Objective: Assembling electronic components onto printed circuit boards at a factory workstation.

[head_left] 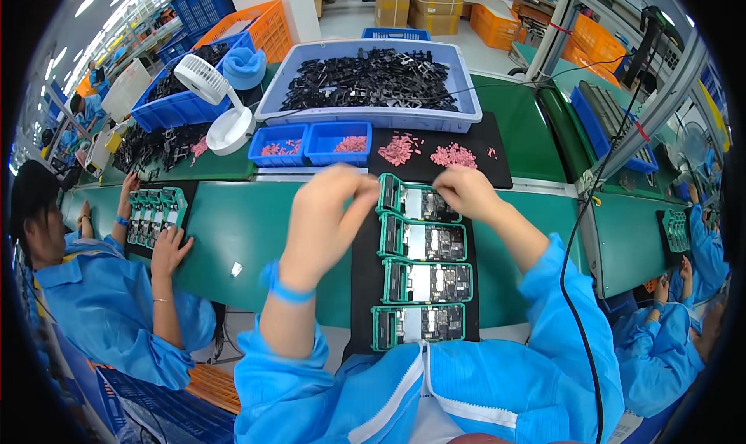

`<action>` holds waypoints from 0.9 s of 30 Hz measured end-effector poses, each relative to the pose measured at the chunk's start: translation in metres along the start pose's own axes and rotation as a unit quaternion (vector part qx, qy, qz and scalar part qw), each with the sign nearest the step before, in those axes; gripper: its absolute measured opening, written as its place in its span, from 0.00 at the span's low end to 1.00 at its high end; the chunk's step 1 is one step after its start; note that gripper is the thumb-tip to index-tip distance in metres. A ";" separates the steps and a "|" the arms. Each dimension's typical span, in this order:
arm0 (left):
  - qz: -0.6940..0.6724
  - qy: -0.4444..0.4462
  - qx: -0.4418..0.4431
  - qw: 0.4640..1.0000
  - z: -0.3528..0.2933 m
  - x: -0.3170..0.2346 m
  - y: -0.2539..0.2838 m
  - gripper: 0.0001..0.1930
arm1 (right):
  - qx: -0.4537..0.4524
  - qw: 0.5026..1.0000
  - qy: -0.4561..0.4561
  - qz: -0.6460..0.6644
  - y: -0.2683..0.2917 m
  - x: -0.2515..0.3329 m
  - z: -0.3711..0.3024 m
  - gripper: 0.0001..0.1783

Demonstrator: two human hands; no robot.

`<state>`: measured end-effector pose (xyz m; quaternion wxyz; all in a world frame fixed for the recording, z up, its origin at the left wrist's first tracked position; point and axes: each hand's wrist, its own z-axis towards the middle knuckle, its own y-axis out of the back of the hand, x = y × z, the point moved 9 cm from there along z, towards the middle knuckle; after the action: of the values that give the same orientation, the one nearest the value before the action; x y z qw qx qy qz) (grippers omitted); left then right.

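Observation:
Several phone boards in green holders point(426, 281) stand in a column on a black mat in front of me. My left hand point(330, 211), a blue band on its wrist, is closed in a pinch beside the left end of the farthest holder point(420, 201). At that holder's right end, my right hand point(470, 194) also pinches, its fingertips over the edge of the board. Whatever either pinch holds is too small or hidden to make out. Beyond my hands lie two loose piles of small pink pieces, one pile point(399, 148) left of the other point(454, 156).
Two small blue trays point(338, 133) hold more pink pieces. Behind them, a large pale bin point(471, 117) is heaped with black plastic parts. A white fan point(230, 129) stands left. A black cable point(588, 319) hangs at my right. Co-workers sit on both sides, one at similar holders point(158, 215).

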<state>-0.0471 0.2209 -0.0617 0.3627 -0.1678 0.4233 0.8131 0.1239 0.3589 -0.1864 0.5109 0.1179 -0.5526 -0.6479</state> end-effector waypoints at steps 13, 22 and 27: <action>0.225 0.137 0.178 0.948 0.060 0.205 -0.177 0.06 | 0.011 0.988 -0.016 -0.150 -0.088 -0.036 0.087 0.06; 0.259 0.187 0.237 0.918 0.067 0.204 -0.189 0.07 | 0.001 0.998 -0.064 -0.016 -0.042 -0.043 0.050 0.05; 0.237 0.177 0.247 0.923 0.067 0.219 -0.191 0.10 | 0.008 0.996 -0.078 0.034 -0.023 -0.043 -0.002 0.05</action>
<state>-0.0540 0.4449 -0.2577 0.1083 -0.1084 0.6952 0.7023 0.1330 0.3886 -0.2240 0.4867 0.0521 -0.6000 -0.6327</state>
